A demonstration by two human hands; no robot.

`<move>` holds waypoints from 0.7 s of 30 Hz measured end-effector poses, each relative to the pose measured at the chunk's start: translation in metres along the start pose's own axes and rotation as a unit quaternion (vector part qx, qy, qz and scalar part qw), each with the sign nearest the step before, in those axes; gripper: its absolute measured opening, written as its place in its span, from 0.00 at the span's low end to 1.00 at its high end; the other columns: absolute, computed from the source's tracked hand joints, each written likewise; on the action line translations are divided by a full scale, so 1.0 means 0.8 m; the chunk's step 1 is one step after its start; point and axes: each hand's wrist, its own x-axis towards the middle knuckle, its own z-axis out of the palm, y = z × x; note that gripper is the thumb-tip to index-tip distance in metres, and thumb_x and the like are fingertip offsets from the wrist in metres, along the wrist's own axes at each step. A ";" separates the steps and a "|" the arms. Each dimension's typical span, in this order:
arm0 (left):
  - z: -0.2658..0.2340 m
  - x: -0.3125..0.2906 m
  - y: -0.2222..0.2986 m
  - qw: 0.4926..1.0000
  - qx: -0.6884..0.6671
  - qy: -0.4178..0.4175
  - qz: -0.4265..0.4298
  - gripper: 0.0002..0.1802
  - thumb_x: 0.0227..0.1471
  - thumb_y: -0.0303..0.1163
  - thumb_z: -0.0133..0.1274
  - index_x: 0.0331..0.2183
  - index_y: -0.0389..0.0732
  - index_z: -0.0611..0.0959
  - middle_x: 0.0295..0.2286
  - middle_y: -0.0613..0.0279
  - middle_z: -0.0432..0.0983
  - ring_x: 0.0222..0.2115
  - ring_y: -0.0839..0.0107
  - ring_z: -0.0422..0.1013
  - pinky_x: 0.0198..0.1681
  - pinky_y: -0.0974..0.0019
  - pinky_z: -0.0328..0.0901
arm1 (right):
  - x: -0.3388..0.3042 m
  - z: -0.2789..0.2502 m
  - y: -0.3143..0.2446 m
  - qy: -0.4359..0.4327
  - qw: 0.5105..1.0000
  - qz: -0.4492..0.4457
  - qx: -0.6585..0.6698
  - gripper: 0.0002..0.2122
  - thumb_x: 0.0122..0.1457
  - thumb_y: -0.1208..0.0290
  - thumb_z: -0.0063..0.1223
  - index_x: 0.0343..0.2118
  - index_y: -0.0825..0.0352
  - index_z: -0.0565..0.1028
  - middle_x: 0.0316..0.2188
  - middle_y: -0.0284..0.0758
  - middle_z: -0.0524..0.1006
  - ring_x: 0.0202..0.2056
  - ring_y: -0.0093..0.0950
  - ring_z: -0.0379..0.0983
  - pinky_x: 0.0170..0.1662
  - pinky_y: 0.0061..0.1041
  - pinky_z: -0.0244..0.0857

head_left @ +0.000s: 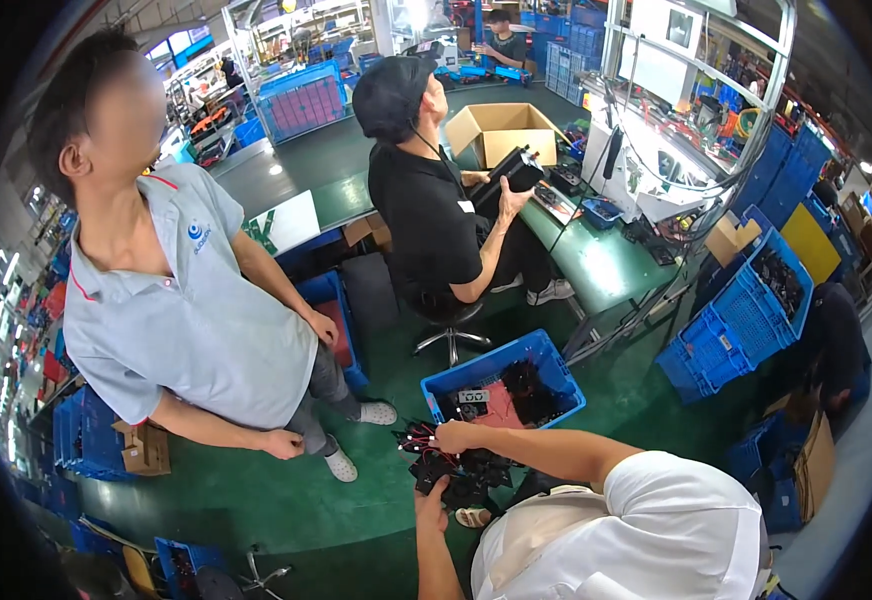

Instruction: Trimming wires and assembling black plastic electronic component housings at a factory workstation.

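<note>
Both my hands are together over the floor, at a bundle of black parts with thin red wires and small white connectors. My left hand grips the bundle from below, its fingers partly hidden by the black parts. Above it, my right hand is closed at the red wires; what exactly it pinches is too small to make out. Just beyond my hands stands a blue crate holding more black parts, a pinkish-red sheet and a pale piece with two round holes.
A person in a grey shirt stands at the left. Another, in a black cap, sits at the green bench holding a black boxy device. An open carton is on the bench. Blue crates are stacked at the right.
</note>
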 end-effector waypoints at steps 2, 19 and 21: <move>-0.008 0.001 -0.003 1.000 -0.003 -0.013 0.001 0.36 0.39 0.28 0.66 0.50 0.45 0.68 0.42 0.63 0.72 0.42 0.64 0.69 0.38 0.49 0.67 | -0.003 0.013 0.001 0.022 1.000 0.009 0.010 0.22 0.62 0.57 0.41 0.30 0.76 0.77 0.30 0.54 0.76 0.34 0.51 0.75 0.36 0.44 0.67; -0.011 -0.006 -0.010 1.000 -0.002 0.006 0.005 0.34 0.39 0.25 0.65 0.50 0.43 0.70 0.42 0.59 0.72 0.41 0.64 0.70 0.38 0.50 0.68 | -0.013 0.018 -0.008 0.011 0.999 0.035 -0.008 0.23 0.62 0.55 0.40 0.30 0.76 0.77 0.30 0.54 0.77 0.34 0.51 0.75 0.36 0.44 0.68; -0.010 -0.005 -0.013 1.000 -0.016 0.004 0.012 0.34 0.38 0.25 0.65 0.49 0.43 0.70 0.42 0.59 0.72 0.40 0.63 0.70 0.38 0.51 0.68 | -0.008 0.027 -0.002 0.027 0.999 0.020 -0.026 0.23 0.62 0.55 0.40 0.30 0.76 0.77 0.29 0.53 0.77 0.34 0.51 0.75 0.36 0.44 0.68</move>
